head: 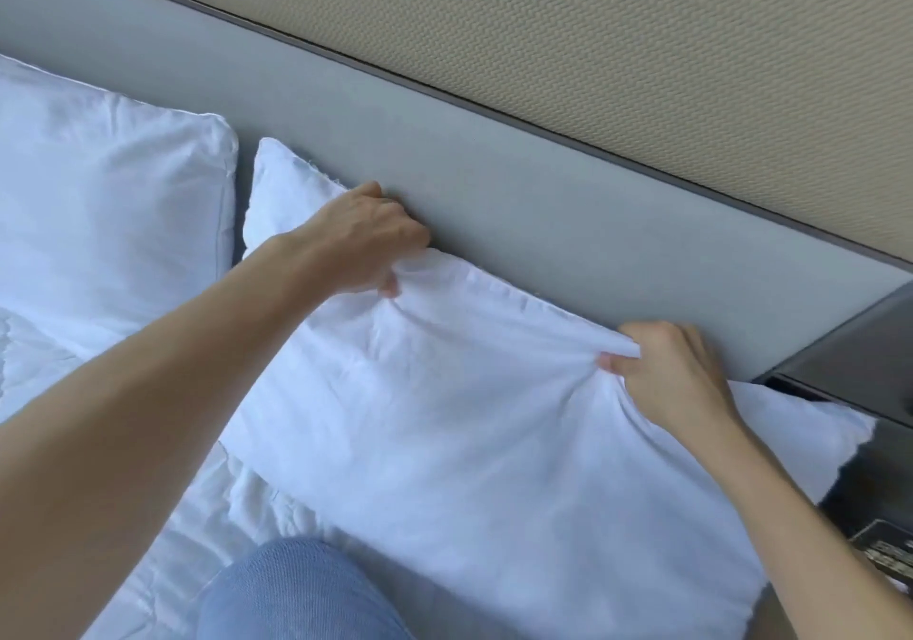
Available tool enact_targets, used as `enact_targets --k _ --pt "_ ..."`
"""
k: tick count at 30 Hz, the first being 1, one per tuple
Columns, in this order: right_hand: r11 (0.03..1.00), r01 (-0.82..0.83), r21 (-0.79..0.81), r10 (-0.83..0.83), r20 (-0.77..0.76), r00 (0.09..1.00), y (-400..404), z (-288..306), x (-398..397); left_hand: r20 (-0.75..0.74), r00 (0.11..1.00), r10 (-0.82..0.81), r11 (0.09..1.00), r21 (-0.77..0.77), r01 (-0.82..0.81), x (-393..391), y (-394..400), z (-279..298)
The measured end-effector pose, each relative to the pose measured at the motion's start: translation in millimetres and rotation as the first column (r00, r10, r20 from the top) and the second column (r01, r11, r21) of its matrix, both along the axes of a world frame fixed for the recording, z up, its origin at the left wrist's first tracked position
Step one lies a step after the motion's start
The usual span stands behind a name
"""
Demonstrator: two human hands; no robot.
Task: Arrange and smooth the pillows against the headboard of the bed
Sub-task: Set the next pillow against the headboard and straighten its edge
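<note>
A white pillow [444, 417] lies on the bed with its top edge against the grey padded headboard [518, 204]. My left hand [365, 239] pinches the pillow's top edge near its left corner, fingers closed on the fabric. My right hand [667, 372] grips a bunched fold of the same edge further right, and creases fan out from that grip. A second white pillow [108, 195] rests against the headboard to the left, apart from both hands.
A dark bedside table [859, 367] stands at the right, touching the pillow's right corner. A white quilted duvet [207, 531] covers the bed below the pillows. My knee in blue jeans [296, 590] rests on the bed. Beige textured wall [593, 46] rises above the headboard.
</note>
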State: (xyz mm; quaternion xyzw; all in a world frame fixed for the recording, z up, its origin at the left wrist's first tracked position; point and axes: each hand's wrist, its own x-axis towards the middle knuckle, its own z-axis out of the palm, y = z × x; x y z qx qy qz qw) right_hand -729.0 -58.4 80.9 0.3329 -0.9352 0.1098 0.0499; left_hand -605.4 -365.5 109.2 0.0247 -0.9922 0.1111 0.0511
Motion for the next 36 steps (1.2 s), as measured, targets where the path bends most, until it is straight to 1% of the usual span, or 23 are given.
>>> enact_targets --k 2,4,6,8,10,12,13,15,17,19,21,22,23,25,27,29,31,33,34,36 --pt "0.998 0.000 -0.069 -0.004 -0.061 0.998 -1.0 10.4 -0.9 -0.097 0.992 0.084 0.993 0.096 -0.075 3.0 -4.2 0.6" --pt "0.990 -0.028 -0.140 0.011 -0.117 0.993 -3.6 21.4 -0.6 -0.235 0.961 0.143 0.984 0.138 -0.113 5.8 -8.5 5.9" --pt "0.972 -0.075 -0.221 0.040 -0.161 0.986 -6.2 32.1 1.8 -0.347 0.925 0.156 0.985 0.127 -0.119 12.2 -12.5 12.0" --pt "0.951 -0.128 -0.282 0.072 -0.202 0.977 -6.6 37.8 6.8 -0.438 0.889 0.133 0.990 0.104 -0.097 20.3 -17.7 15.2" --pt "0.934 -0.180 -0.309 0.104 -0.245 0.964 -4.7 36.0 15.7 -0.480 0.871 0.109 0.993 0.087 -0.076 29.6 -19.6 13.5" --pt "0.914 -0.259 -0.313 0.171 -0.280 0.945 -2.6 26.1 23.8 -0.458 0.883 0.102 0.994 0.079 -0.074 36.8 -16.8 6.7" --pt "0.908 -0.287 -0.305 0.207 -0.268 0.941 -1.5 20.2 26.8 -0.435 0.894 0.108 0.993 0.081 -0.081 39.2 -14.9 1.9" --pt "0.920 -0.272 -0.281 0.233 -0.166 0.958 1.9 9.4 26.6 -0.392 0.914 0.109 0.993 0.082 -0.084 40.5 -12.1 -6.3" --pt "0.963 -0.151 -0.223 0.155 -0.001 0.988 13.1 6.6 15.9 -0.371 0.922 0.110 0.993 0.077 -0.088 38.0 -12.5 -7.0" --pt "0.998 -0.031 -0.052 0.037 0.122 0.992 37.0 9.8 -0.3 -0.358 0.929 0.091 0.995 0.080 -0.067 35.3 -15.5 -2.4" --pt "0.984 0.010 0.176 -0.054 0.248 0.967 60.9 14.0 -10.3 -0.305 0.949 0.080 0.994 0.093 -0.054 34.5 -15.9 2.2" --pt "0.970 0.006 0.241 -0.081 0.301 0.950 69.6 13.6 -12.1 -0.261 0.962 0.077 0.995 0.084 -0.056 34.4 -13.3 2.7" --pt "0.969 0.002 0.247 -0.088 0.338 0.937 75.2 11.6 -12.4 -0.204 0.977 0.067 0.997 0.048 -0.058 33.2 -9.7 1.3" --pt "0.988 0.006 0.154 -0.064 0.369 0.927 78.3 10.9 -10.6 -0.132 0.991 0.039 0.998 -0.036 -0.044 28.7 -1.1 -6.3" --pt "1.000 0.023 -0.001 -0.021 0.336 0.942 78.4 19.9 -10.1 -0.140 0.989 0.043 0.999 -0.014 -0.045 24.3 1.6 -10.2" --pt "0.994 -0.002 -0.113 0.027 0.219 0.975 77.4 36.3 -10.7 -0.203 0.975 0.094 0.995 -0.001 -0.096 23.0 -3.3 -7.1" --pt "0.987 -0.055 -0.152 0.067 0.072 0.995 74.6 47.2 -9.6 -0.245 0.960 0.135 0.990 0.002 -0.138 25.0 -9.4 -5.2" --pt "0.980 -0.060 -0.190 0.063 0.009 0.998 69.4 47.9 -7.6 -0.262 0.952 0.158 0.987 0.035 -0.154 28.8 -12.4 -9.3" --pt "0.979 -0.047 -0.198 0.052 0.019 0.998 66.5 45.5 -7.4 -0.269 0.949 0.163 0.987 0.052 -0.155 30.0 -12.5 -11.2" --pt "0.983 -0.004 -0.184 0.026 0.118 0.993 65.8 37.7 -11.9 -0.283 0.947 0.153 0.987 0.090 -0.132 31.5 -13.0 -11.6"
